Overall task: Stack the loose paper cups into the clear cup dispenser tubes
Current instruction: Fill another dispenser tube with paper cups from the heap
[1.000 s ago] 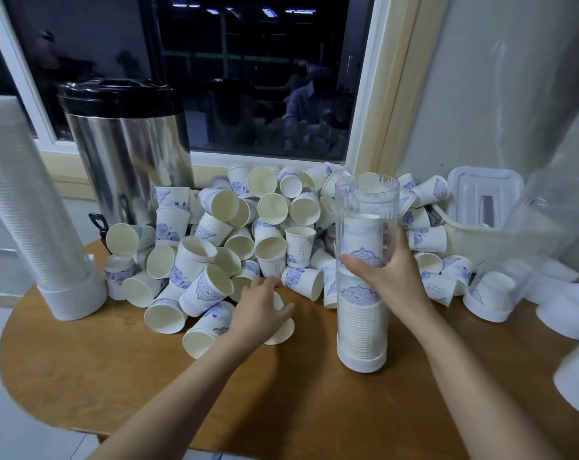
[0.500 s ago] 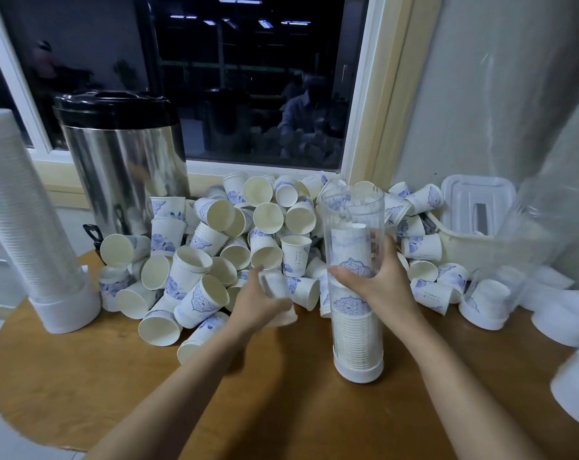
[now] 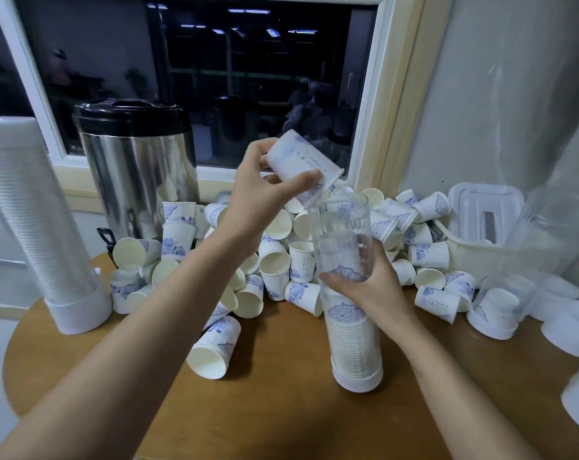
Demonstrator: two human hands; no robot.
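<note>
while left hand (image 3: 258, 200) pinches white blue-printed paper cup (image 3: 298, 157) tilted, rim may snag mouth of clear plastic tube (image 3: 344, 227) gripped just below by right hand (image 3: 374, 290)

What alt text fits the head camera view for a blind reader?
A left hand tilts a white, blue-printed paper cup mouth-down over the open top of a clear plastic dispenser tube that the right hand grips. The tube, partly filled with stacked cups, stands on a round wooden table before a heap of loose paper cups.

Print on the paper cups (image 3: 301, 263) is unreadable.
</note>
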